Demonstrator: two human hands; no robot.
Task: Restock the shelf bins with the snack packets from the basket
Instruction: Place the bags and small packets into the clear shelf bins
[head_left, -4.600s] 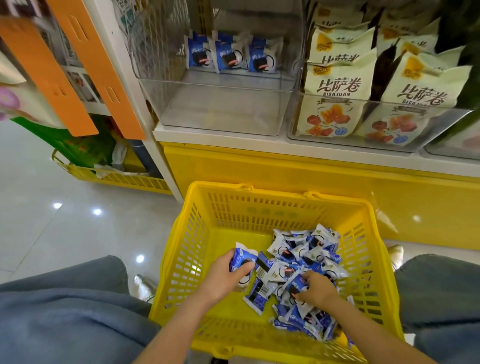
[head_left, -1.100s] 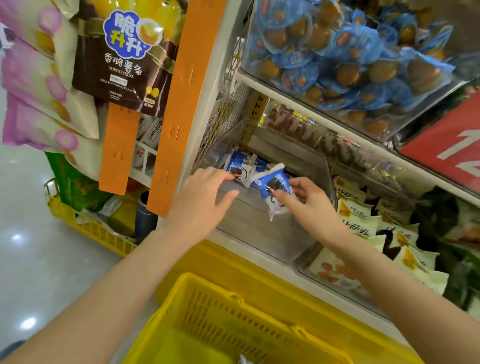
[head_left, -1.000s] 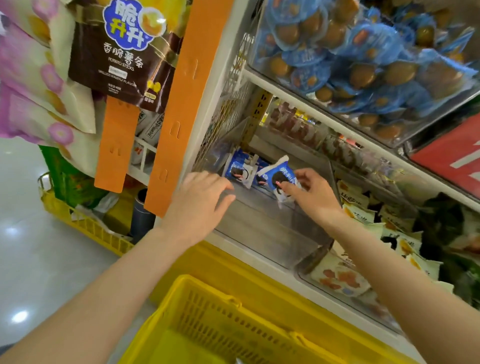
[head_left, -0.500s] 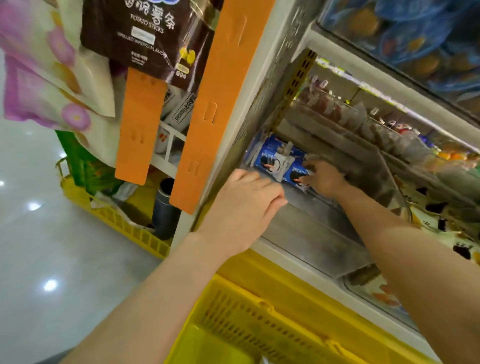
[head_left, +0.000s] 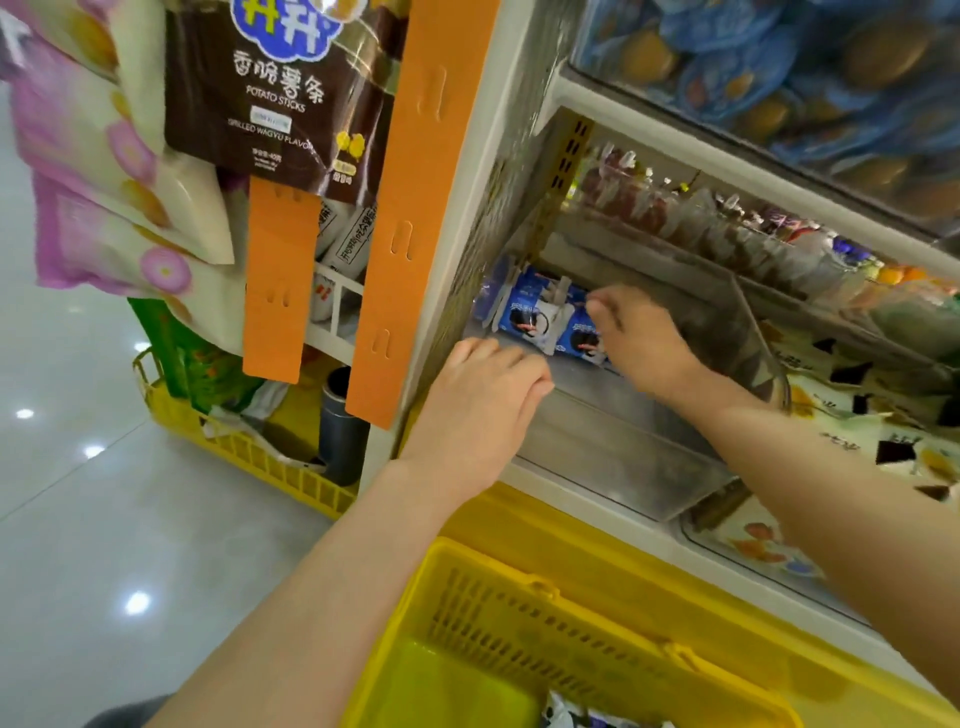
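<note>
Blue-and-white snack packets (head_left: 524, 317), each printed with a dark round picture, stand at the back of the clear shelf bin (head_left: 623, 467). The right hand (head_left: 641, 338) touches one, though I cannot tell whether it grips. The left hand (head_left: 483, 400) lies flat and empty inside the bin's front. A yellow basket (head_left: 493, 623) sits below.

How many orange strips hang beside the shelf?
2: a long strip along the shelf post, a shorter strip left of it, below the brown potato-stick bag. Bags could hide more.
</note>
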